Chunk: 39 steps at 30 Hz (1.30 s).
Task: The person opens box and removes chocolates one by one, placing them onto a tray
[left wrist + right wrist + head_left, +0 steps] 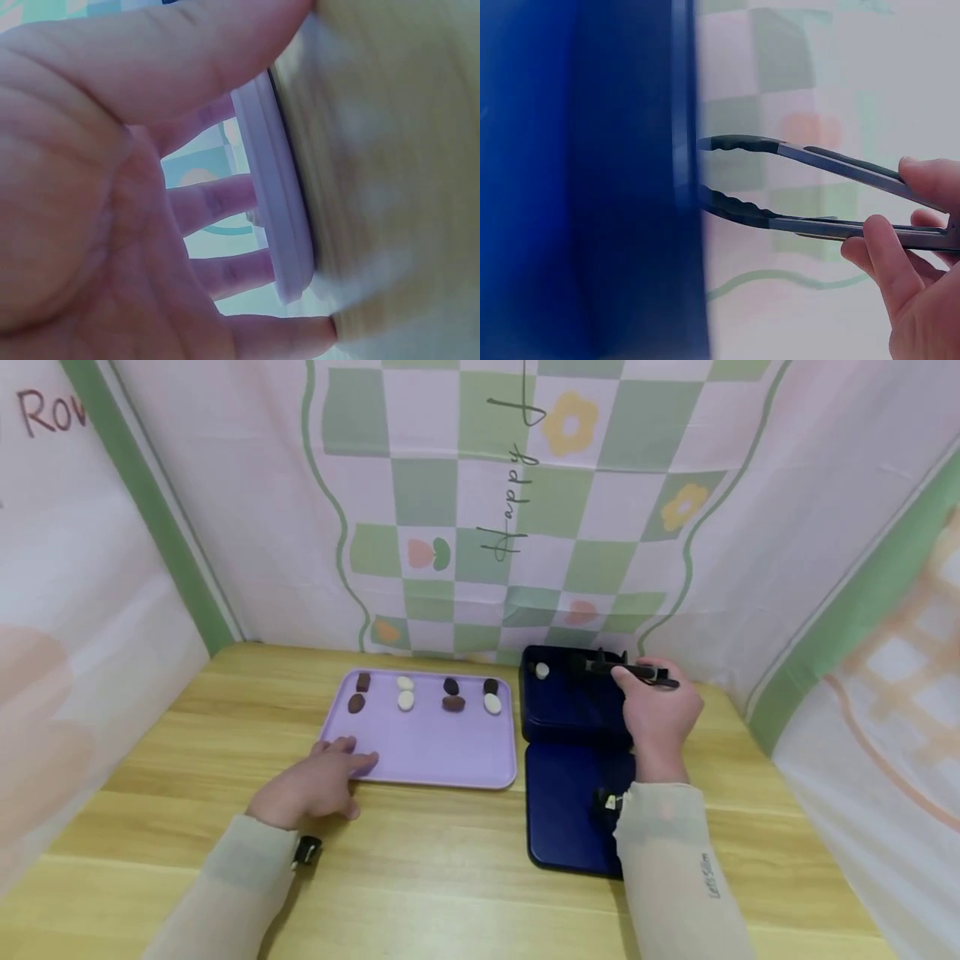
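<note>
In the head view my left hand (311, 785) rests at the near left corner of a lilac tray (435, 747). In the left wrist view, its extended fingers reach over the tray edge (277, 187). On the tray, small chocolate-like pieces stand in pairs: brown (356, 702), white (406, 701) and dark (451, 686). My right hand (660, 718) grips black-tipped metal tongs (840, 166) above a dark blue box (570, 731). The tongs' arms are spread; the box wall hides their tips in the right wrist view. A white piece (542, 671) lies inside the box, left of the tongs.
A flat blue lid (566, 810) lies in front of the box, partly under my right forearm. The wooden table (450, 877) ends at a checked cloth backdrop (495, 493), with cloth walls on both sides. Tray and box stand close together.
</note>
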{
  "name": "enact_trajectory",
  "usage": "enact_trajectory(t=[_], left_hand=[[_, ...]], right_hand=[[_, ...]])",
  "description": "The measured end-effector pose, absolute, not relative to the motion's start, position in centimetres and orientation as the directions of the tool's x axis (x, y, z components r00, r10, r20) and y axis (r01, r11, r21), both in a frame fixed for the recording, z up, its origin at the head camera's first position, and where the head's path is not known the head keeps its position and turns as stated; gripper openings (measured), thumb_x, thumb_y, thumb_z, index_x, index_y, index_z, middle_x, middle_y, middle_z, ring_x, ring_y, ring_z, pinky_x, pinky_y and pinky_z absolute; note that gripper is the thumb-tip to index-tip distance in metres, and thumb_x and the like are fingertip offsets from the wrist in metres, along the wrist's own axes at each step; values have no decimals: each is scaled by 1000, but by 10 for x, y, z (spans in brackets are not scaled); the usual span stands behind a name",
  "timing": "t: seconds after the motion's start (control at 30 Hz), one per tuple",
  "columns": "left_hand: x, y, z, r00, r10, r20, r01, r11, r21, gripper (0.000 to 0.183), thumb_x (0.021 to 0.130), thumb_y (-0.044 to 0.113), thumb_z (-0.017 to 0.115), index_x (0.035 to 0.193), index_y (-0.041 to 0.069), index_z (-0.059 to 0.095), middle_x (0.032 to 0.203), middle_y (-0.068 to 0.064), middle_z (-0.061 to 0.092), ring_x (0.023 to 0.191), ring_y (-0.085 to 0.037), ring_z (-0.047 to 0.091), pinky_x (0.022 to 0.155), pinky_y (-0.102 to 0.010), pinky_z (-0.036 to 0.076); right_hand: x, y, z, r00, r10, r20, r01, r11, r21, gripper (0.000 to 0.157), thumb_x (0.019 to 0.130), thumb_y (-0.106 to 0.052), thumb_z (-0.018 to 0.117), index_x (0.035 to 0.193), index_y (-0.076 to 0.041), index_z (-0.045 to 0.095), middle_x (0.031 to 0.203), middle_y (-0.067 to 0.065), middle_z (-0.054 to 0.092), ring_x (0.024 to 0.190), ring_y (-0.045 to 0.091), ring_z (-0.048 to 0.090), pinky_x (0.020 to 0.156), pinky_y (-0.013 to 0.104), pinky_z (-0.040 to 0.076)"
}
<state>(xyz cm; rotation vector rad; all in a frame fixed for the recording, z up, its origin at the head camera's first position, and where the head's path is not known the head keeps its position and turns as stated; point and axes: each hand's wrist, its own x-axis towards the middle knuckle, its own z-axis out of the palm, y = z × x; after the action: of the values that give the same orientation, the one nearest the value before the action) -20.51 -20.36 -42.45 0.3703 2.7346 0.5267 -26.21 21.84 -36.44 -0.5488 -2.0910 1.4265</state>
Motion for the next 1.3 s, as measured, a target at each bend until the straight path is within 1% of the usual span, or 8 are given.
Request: enact_trajectory(t=[0.2,0.3,0.4,0.43,0.57,0.77,1.03,1.3], left_hand=[[-201,-200,-429,-913,307,-268,201,911,359,72,81,15,80,147,15,51,158,-27,25,140,-57,16,107,-70,21],[-195,-200,-428,-909,309,-279,204,914,350,73,82,21,80,148,14,50,158,-26,24,142,-54,16,109,-69,22],[-190,-201,-426,-905,310,-293,197,912,359,79,80,25,82,150,14,48,160,-24,22,144,-50,14,110,-68,21],[-189,-202,-426,-903,310,-296,194,911,363,81,79,26,83,150,14,47,160,-24,21,145,-50,13,110,-68,21],[-186,-203,-426,-906,301,-297,180,910,373,84,77,25,84,151,15,46,160,-23,21,145,-48,13,110,-68,21],[-186,-206,-425,-906,287,-311,162,914,372,84,76,25,85,151,16,47,160,-23,21,145,-49,12,109,-69,20],[-190,-208,-422,-903,288,-318,168,920,355,85,76,27,86,151,17,46,160,-23,21,145,-48,13,110,-68,20],[-189,-206,-420,-900,286,-330,165,923,348,85,76,29,87,150,17,47,160,-24,22,144,-51,13,107,-70,23]], right_hand=[[-244,206,-344,-762,589,270,-89,317,-944,45,74,-33,90,112,-13,75,115,2,68,94,11,65,79,25,53],[-235,197,-336,-777,560,289,-173,251,-952,44,72,-28,92,109,-11,76,106,5,69,67,13,61,59,24,51],[-224,182,-329,-790,515,333,-257,214,-942,41,70,-23,93,104,-8,77,100,7,70,58,15,54,51,25,47],[-221,176,-327,-794,496,351,-279,215,-936,39,70,-22,93,103,-8,77,99,7,71,58,16,55,51,25,48],[-212,146,-329,-816,380,435,-345,282,-895,34,71,-23,93,98,-9,78,97,2,72,80,15,65,69,23,53],[-212,98,-347,-839,199,506,-434,314,-844,30,72,-20,92,98,-12,78,91,3,72,71,16,65,62,26,55],[-215,43,-367,-901,47,430,-414,199,-888,30,76,-20,89,101,-11,76,100,1,71,79,18,68,66,35,58],[-219,10,-392,-904,-74,421,-422,305,-854,26,78,-20,87,100,-13,76,97,-2,72,82,14,65,63,33,55]])
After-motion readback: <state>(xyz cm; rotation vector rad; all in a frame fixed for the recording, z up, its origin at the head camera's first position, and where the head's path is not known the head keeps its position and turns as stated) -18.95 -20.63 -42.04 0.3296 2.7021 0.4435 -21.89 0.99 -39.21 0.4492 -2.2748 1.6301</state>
